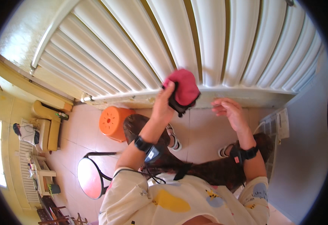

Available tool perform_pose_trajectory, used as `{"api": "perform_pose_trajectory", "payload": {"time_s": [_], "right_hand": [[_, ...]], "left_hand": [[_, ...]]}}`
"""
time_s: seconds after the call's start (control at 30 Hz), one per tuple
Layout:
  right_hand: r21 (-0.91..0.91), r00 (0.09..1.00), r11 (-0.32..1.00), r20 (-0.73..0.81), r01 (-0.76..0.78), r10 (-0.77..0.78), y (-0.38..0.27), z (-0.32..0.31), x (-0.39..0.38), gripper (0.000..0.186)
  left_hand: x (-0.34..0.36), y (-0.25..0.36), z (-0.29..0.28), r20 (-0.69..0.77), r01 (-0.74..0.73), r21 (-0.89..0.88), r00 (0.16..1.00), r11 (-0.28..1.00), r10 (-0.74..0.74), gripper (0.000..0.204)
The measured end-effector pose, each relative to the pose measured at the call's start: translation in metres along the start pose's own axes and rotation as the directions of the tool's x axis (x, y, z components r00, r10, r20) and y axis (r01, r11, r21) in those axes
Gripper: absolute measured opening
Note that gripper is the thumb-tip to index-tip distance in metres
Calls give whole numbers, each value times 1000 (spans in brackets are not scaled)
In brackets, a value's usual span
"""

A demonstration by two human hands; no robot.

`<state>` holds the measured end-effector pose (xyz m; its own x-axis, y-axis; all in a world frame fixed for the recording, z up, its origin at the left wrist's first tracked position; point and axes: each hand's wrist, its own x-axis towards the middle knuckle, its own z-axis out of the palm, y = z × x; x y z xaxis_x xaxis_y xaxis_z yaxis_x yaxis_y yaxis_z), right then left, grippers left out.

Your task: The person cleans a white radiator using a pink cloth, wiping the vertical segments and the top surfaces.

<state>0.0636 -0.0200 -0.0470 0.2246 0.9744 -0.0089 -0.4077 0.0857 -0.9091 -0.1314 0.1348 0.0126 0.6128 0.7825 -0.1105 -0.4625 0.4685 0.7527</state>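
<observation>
My left hand (164, 103) grips a pink cloth item with black trim (184, 85), held just in front of the lower part of a white ribbed radiator (212, 48). To the right of the cloth, my right hand (226, 110) is raised with its fingers apart and slightly curled, holding nothing that I can see. It is not touching the pink item. Below and left of my left hand, an orange plastic stool (110, 120) stands on the tiled floor, beside my bent leg. Both of my wrists wear black bands.
A round-topped stool (89, 177) with a black frame stands at lower left. A grey appliance (299, 157) borders my right side. At far left are a yellow sofa (51, 135), a person (29, 133) in a light top, a low table (44, 172) with items, and dark wooden chairs.
</observation>
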Motion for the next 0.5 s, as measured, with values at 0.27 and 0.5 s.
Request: {"api": "perform_pose_trajectory", "payload": {"time_s": [0.27,0.5], "right_hand": [[-216,987,974,-156,-64,30,9,-3,-1,23],[-374,992,921,8,-111,123,8,9,-2,22]], "left_hand": [[57,165,97,595,-733,496,-103,-465,797,51],[85,115,42,834,-236,549,96,-802,543,58]]}}
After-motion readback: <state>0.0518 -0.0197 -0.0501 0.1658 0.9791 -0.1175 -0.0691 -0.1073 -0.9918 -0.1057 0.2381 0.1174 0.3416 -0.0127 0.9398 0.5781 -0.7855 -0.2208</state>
